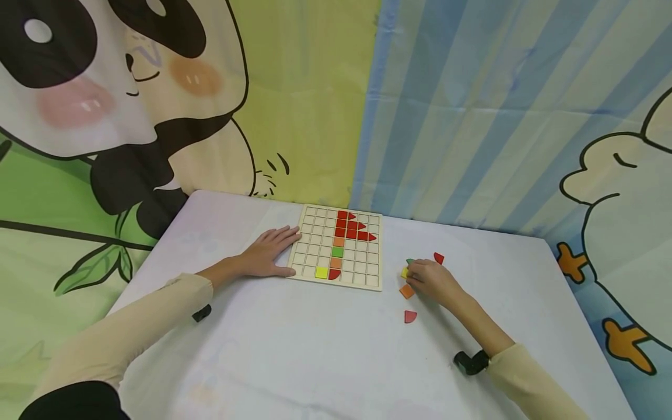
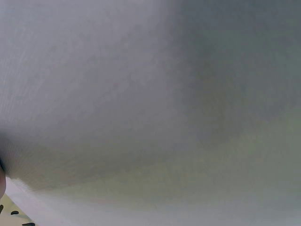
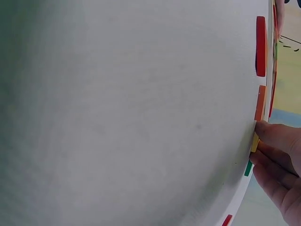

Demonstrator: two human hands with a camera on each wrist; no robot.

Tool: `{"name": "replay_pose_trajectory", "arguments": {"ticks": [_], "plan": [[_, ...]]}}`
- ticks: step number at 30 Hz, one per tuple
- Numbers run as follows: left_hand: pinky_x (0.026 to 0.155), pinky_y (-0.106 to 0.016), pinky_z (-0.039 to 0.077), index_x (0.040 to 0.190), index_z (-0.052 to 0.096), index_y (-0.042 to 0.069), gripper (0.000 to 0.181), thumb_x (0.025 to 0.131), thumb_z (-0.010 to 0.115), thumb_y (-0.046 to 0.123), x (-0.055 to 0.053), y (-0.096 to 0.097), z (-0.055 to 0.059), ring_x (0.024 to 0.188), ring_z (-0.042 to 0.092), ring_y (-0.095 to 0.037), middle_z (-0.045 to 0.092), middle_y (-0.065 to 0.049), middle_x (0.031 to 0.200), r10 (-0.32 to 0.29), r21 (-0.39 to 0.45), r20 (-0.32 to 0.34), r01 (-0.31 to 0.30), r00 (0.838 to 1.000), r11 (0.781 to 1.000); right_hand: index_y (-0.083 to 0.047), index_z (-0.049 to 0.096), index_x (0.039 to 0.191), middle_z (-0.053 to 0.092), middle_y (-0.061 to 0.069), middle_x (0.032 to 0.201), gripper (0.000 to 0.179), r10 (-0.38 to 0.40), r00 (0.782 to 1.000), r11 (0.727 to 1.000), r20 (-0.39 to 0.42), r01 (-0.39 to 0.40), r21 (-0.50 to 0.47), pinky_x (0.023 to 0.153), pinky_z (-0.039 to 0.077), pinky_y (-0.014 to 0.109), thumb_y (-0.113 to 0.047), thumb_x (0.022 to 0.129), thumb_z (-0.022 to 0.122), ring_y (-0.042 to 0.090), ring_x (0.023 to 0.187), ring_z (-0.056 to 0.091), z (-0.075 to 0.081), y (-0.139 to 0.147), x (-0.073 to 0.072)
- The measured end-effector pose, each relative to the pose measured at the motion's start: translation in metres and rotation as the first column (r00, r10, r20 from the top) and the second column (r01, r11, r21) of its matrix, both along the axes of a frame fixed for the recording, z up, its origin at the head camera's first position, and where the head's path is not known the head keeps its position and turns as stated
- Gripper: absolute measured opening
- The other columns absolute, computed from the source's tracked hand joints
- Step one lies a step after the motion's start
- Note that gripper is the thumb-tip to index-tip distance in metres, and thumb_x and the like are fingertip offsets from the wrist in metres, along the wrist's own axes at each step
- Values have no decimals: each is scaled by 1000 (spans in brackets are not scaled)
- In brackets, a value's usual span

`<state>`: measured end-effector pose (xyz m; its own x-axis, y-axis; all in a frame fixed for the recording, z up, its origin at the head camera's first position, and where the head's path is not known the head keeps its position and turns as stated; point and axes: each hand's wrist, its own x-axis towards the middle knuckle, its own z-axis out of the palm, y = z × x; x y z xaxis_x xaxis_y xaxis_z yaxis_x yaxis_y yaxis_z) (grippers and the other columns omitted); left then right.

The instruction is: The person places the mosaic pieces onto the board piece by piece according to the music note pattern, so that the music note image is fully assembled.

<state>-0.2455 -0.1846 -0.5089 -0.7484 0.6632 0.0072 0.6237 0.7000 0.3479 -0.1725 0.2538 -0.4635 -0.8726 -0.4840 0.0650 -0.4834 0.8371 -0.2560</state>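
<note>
A wooden grid board (image 1: 362, 271) lies on the table with red, orange, green and yellow tiles on its squares. My left hand (image 1: 266, 252) rests flat with fingers spread, fingertips and thumb at the board's left edge. Right of the board, my right hand (image 1: 434, 281) has its thumb and fingers at two sides of a yellow tile (image 3: 255, 143), pinching it at table level. Close by lie an orange square tile (image 1: 406, 291) and a green tile (image 3: 248, 168), the latter partly hidden by the fingers.
A red quarter-round tile (image 1: 410, 317) lies nearer the front, and another red tile (image 1: 438, 258) lies beyond the right hand. The white-covered table (image 1: 315, 350) ends at a printed cloth backdrop (image 1: 310, 116). The left wrist view holds mostly blurred white cloth.
</note>
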Motion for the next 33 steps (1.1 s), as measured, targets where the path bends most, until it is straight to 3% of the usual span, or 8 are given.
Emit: {"name": "replay_pose_trajectory", "arguments": {"ticks": [4,8,13,16,23,28,33], "plan": [[120,-56,10,156,19,19,97,83,57,69,-2,-1,-4,152,9,-31,12,-3,165,3,-9,5,-3,1000,1000,-9,69,85,67,0,82,9,-23,999,1000,36,23,10,72,56,30,-11,81,78,12,74,56,2,-2,0],[119,-58,11,156,20,17,97,83,57,69,-1,-1,-4,151,11,-34,14,-6,165,-2,7,1,2,1000,1000,-9,72,93,69,4,95,13,-98,991,995,87,96,24,75,57,32,-16,83,76,16,81,61,6,-5,0],[116,-60,14,154,25,13,96,82,61,65,2,1,2,149,16,-38,20,-11,163,-9,33,-21,9,1000,999,-8,69,104,69,7,104,22,-145,983,978,115,160,-134,80,58,37,-13,83,76,22,92,66,15,-11,3],[117,-59,13,155,24,13,96,82,62,63,3,2,5,150,14,-36,19,-10,163,-4,22,-13,4,1000,1000,-6,68,106,68,8,104,26,-102,989,967,108,124,-222,81,58,39,-7,82,76,23,92,67,22,-18,4],[120,-56,11,156,19,16,96,83,62,62,2,2,5,152,9,-32,13,-6,165,6,-28,14,-6,1000,1000,-8,70,108,70,6,105,24,-32,995,963,92,56,-262,83,58,39,-9,84,74,22,94,66,36,-38,4],[120,-55,11,157,17,18,97,84,60,65,-1,1,3,153,8,-30,11,-3,165,8,-51,4,-8,1000,999,-5,70,106,70,8,104,22,91,994,956,64,-69,-286,82,58,39,-6,85,72,25,93,67,40,-62,-4],[119,-57,13,156,20,16,97,83,62,63,1,1,5,152,11,-33,15,-7,164,-3,-24,-6,3,1000,1000,-6,72,105,69,7,104,20,214,976,955,38,-201,-219,81,57,33,-10,86,71,21,94,66,38,-103,-16]]}}
